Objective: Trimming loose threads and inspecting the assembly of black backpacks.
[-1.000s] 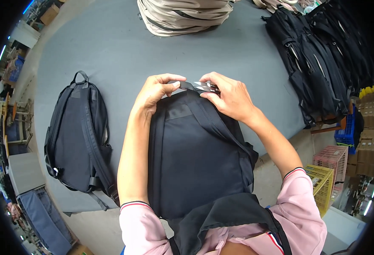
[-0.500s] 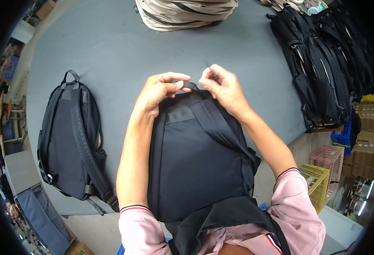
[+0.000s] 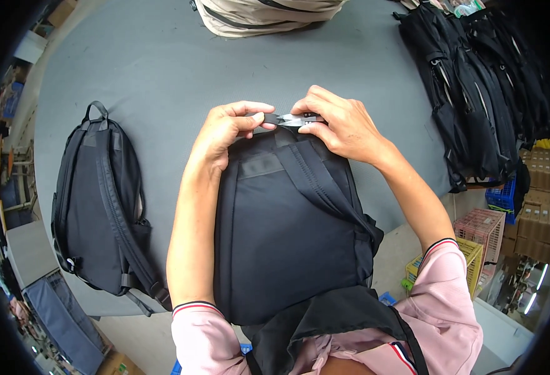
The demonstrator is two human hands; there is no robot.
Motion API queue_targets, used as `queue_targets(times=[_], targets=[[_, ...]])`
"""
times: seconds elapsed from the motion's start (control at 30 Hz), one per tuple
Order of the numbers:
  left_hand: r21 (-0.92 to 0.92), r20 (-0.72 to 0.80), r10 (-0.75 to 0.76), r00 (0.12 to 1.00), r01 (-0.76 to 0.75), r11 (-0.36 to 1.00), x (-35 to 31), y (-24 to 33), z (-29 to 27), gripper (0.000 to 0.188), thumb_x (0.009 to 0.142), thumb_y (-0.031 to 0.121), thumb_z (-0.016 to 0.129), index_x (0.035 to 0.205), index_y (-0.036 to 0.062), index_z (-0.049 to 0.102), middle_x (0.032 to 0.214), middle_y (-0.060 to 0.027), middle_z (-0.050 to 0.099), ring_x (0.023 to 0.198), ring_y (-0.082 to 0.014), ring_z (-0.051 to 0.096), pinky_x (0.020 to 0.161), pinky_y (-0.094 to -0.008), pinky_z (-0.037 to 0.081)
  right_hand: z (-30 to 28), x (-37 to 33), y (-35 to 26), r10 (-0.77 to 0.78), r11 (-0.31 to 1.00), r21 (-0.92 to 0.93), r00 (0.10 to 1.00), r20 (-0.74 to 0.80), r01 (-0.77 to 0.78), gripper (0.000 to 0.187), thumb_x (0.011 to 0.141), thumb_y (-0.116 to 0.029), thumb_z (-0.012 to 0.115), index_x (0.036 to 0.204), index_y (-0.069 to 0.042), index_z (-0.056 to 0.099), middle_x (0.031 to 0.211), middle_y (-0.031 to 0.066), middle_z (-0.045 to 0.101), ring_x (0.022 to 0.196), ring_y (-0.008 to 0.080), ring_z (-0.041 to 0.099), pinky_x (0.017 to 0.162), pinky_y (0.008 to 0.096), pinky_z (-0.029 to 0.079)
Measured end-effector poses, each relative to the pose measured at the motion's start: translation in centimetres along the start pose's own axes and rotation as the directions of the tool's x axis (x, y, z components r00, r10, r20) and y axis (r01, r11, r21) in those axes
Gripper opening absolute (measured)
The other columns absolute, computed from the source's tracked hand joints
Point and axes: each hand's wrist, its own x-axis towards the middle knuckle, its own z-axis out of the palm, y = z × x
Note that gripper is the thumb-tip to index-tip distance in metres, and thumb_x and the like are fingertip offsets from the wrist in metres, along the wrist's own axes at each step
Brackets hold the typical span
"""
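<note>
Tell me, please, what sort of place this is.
Probably a bag workshop: the grey table bears black backpacks and a beige fabric pile, and the right hand holds metal snips.

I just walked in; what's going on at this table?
The person's left hand pinches the top handle of a black backpack, while the right hand holds small metal snips, tips right by that handle; I can't tell whether they touch. A second black backpack lies untouched on the grey table, to the left.
</note>
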Motion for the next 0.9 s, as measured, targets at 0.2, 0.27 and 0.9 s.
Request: queue_targets(times=[0.2,0.27,0.9], targets=[[0.017,-0.002,-0.029,1.000,0.029,0.999,0.2,-0.2,-0.3,0.021,0.081,0.002,0.059,0.101,-0.0003,0.066,0.083,-0.0057,0.066,0.075,-0.0088,0.060,0.060,-0.0177,0.038,0.7,0.1,0.3,-0.018,1.000,-0.007,1.000,0.005,0.018,0.015,0.077,-0.010,0.063,0.092,-0.008,0.061,0.084,0.0040,0.058,0.073,0.0241,0.059,0.061,0.0352,0.046],[0.022,0.003,-0.013,1.000,0.013,1.000,0.3,-0.3,-0.3,0.019,0.081,0.003,0.059,0.099,0.0008,0.067,0.086,-0.0079,0.067,0.078,-0.0108,0.064,0.061,-0.0182,0.040,0.8,0.0,0.8,0.000,1.000,0.000,1.000,0.008,0.000,0.014,0.078,-0.010,0.062,0.091,-0.009,0.061,0.084,0.0032,0.058,0.074,0.0245,0.060,0.061,0.0362,0.046],[0.187,0.150,0.088,0.985,-0.116,0.975,1.3,-0.7,-1.1,0.018,0.089,0.022,0.058,0.092,0.0053,0.063,0.077,-0.0025,0.064,0.069,-0.0069,0.057,0.064,-0.0197,0.042,4.2,0.7,1.3,0.337,0.440,0.743,0.860,0.384,-0.505,0.016,0.081,-0.007,0.064,0.094,0.003,0.063,0.088,0.0033,0.063,0.077,0.0080,0.057,0.071,0.0208,0.046]])
